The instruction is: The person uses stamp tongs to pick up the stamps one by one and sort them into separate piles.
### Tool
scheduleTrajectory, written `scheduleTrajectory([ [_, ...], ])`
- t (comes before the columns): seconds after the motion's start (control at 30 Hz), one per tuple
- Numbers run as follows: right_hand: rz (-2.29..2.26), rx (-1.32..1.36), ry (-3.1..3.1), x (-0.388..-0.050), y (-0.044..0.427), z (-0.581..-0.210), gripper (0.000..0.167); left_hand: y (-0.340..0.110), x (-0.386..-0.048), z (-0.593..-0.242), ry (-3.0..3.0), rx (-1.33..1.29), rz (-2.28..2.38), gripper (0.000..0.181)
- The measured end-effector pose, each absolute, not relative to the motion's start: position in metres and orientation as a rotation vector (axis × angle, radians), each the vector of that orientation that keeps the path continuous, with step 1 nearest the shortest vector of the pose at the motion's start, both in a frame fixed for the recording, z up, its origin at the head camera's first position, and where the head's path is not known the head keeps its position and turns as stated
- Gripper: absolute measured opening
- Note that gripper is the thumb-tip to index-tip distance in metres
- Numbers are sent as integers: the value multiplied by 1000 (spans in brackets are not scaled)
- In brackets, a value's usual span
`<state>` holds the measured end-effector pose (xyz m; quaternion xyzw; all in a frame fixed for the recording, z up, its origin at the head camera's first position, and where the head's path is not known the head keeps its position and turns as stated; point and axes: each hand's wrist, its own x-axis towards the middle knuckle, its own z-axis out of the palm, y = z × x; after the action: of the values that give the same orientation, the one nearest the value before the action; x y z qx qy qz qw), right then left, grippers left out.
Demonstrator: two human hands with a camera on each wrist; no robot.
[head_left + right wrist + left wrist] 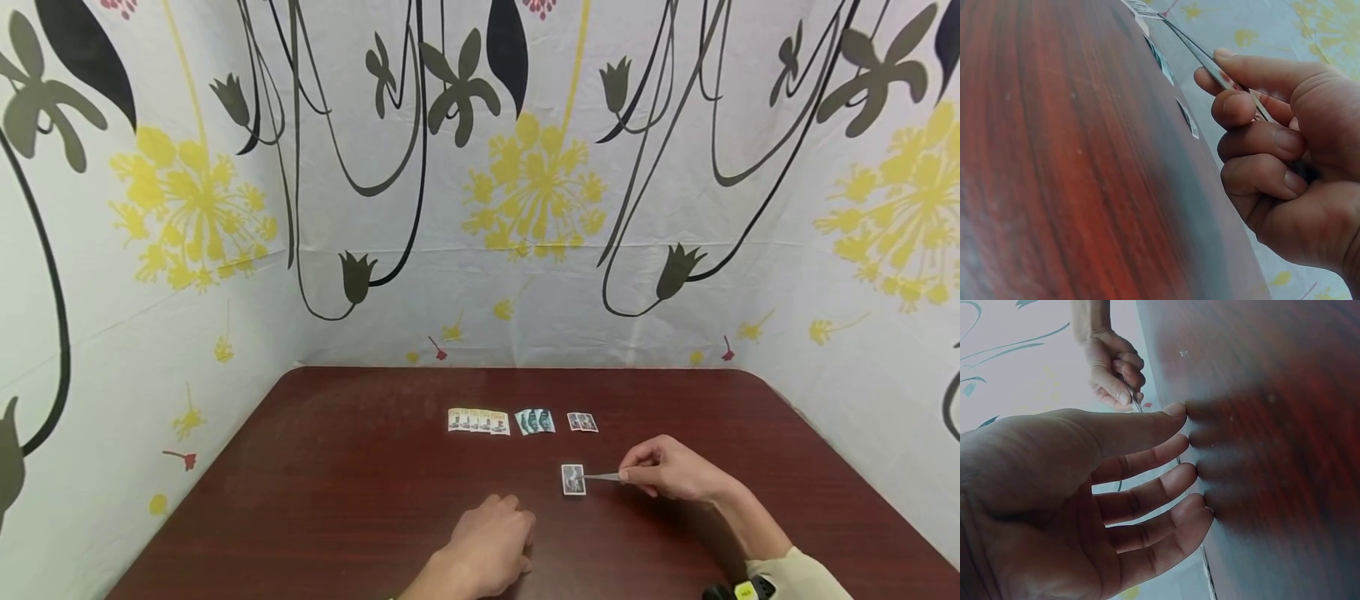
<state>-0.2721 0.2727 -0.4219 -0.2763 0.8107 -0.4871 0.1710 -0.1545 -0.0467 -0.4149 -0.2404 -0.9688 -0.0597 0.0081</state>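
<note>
My right hand (671,472) pinches a pair of metal tweezers (1202,55) between thumb and fingers. The tweezers' tips meet a small grey picture stamp with a white border (572,490). In the right wrist view that stamp (1141,8) shows at the tips; whether it lies on the table or is slightly lifted I cannot tell. My left hand (487,537) is nearer the front, left of the stamp. Its loosely bent fingers (1157,494) have their tips at the table surface and hold nothing.
Beyond the hands lie three overlapping groups on the dark red wooden table (360,483): a yellow-and-white row (477,421), a teal group (535,422) and a smaller grey group (582,422). A patterned cloth (465,292) rises behind the table and along both sides.
</note>
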Motion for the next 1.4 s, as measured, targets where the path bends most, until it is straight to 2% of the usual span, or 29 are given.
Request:
scheduleTrajectory([
  [1.4,-1451,-606,2444,-280,293,-428,27,-47,-156,-416,-3027,-763,-192,20],
])
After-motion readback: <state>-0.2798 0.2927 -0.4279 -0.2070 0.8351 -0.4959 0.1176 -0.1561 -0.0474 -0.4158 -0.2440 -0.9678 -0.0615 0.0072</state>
